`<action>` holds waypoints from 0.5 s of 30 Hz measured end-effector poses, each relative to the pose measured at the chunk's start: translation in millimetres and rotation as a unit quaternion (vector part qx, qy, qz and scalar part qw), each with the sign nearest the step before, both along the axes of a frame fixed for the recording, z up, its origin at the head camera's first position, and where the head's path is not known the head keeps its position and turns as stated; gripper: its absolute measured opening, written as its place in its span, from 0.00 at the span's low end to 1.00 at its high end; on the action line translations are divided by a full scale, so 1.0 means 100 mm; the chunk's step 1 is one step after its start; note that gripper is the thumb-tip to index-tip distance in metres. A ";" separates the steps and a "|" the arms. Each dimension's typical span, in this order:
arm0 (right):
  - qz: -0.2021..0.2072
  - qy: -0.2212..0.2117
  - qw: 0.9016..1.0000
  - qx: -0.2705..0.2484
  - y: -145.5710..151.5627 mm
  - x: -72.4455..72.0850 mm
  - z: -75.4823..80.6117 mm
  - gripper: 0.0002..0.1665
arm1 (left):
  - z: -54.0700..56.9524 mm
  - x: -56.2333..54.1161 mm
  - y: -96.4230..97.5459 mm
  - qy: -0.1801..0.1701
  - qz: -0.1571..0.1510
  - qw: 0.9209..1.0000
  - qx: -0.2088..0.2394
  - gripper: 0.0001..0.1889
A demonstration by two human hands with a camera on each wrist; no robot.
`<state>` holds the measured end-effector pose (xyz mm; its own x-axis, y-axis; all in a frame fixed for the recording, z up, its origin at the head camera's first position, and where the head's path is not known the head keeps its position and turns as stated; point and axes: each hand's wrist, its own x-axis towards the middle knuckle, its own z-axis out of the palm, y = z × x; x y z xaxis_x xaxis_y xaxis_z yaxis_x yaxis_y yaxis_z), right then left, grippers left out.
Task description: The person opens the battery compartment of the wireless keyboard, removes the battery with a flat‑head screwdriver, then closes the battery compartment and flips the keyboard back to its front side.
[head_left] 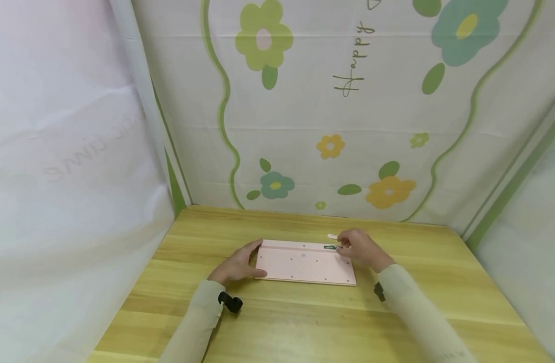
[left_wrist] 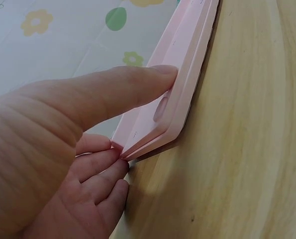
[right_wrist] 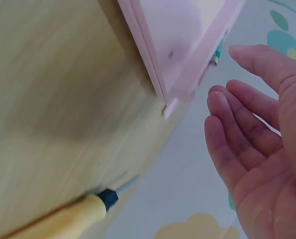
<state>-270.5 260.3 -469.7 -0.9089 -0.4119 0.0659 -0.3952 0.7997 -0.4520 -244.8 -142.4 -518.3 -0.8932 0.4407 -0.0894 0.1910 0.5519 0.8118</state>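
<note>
A thin pink keyboard lies underside up on the wooden table, small dark screw holes across its back. My left hand grips its left end; in the left wrist view the thumb presses beside a rubber foot and the fingers touch the outer edge. Near the far right corner, a green battery shows in the uncovered slot. Beside it hovers my right hand, fingers loosely bent; in the right wrist view its thumb and fingers stand apart with nothing seen between them. A small pale pink cover lies just beyond the keyboard.
A screwdriver with a yellow handle and black collar lies on the table in the right wrist view. Behind the wooden table hangs a white cloth printed with flowers; more cloth hangs at both sides.
</note>
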 end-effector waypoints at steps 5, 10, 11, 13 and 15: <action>-0.014 -0.007 1.000 -0.003 -0.07 -0.03 -0.09 0.13 | -0.01 0.00 0.00 -0.004 -0.003 1.000 0.005 0.55; -0.030 -0.002 1.000 0.006 -0.09 -0.04 -0.17 0.11 | -0.02 0.00 0.00 -0.001 -0.004 1.000 0.004 0.55; -0.031 0.000 0.999 0.006 -0.09 -0.04 -0.17 0.11 | -0.02 0.00 0.00 0.000 -0.004 1.000 0.002 0.55; -0.034 0.002 0.999 0.007 -0.10 -0.05 -0.19 0.10 | -0.02 -0.01 -0.01 0.002 -0.004 1.000 0.000 0.55; -0.037 0.005 0.999 0.004 -0.11 -0.06 -0.20 0.09 | -0.02 -0.01 -0.01 0.003 -0.002 1.000 -0.003 0.55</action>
<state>-276.7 249.4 -489.7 -0.9360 -0.3445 0.0731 -0.3400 0.8303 -0.4416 -245.6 -143.1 -520.0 -0.8917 0.4441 -0.0871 0.1977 0.5554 0.8077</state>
